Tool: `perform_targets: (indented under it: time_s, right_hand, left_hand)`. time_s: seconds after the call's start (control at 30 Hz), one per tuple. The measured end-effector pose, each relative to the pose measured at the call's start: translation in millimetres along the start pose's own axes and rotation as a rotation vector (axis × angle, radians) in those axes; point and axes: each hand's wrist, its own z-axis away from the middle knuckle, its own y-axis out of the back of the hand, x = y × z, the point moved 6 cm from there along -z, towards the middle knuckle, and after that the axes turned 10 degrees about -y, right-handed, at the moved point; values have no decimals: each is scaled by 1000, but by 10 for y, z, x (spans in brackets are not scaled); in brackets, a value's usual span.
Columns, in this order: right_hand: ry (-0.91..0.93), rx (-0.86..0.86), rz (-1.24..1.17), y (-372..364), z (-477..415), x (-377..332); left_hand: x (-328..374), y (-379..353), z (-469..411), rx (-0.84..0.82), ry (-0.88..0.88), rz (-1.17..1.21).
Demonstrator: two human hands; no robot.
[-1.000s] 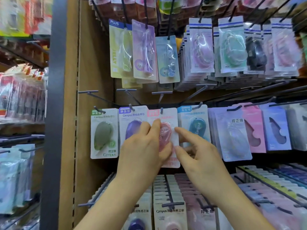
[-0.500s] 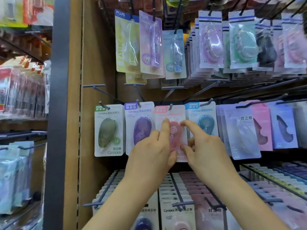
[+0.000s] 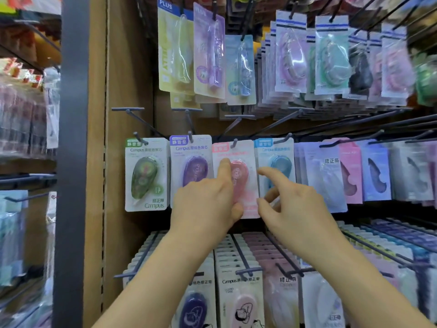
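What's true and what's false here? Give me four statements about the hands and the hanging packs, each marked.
The left hand holds the pink pack. True.
The pink pack hangs between a purple pack and a blue pack. True.
The right hand grips the green pack. False: it is at the pink pack's right edge; the green pack hangs untouched.
The pink pack is off its peg. False: the peg passes through its top.
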Motion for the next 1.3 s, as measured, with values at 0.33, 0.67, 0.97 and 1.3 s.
perform_targets:
  time_s: [0.33, 0.67, 0.97, 1.3]
  right_hand:
    - [-151, -206, -451, 707, 594, 508]
    - [-528, -657, -462, 1063, 2130, 1918]
    - [-929, -952, -121, 819, 4798, 3327]
    - [-1464, -912, -60, -398, 8722, 4090]
  left_hand:
    - [422, 353, 545, 298, -98, 411]
    - [1926, 97, 1868, -164, -237, 728]
    - [3326, -874, 4245, -832, -81, 1053]
    - [4558, -2267, 8017, -1401, 31, 1075]
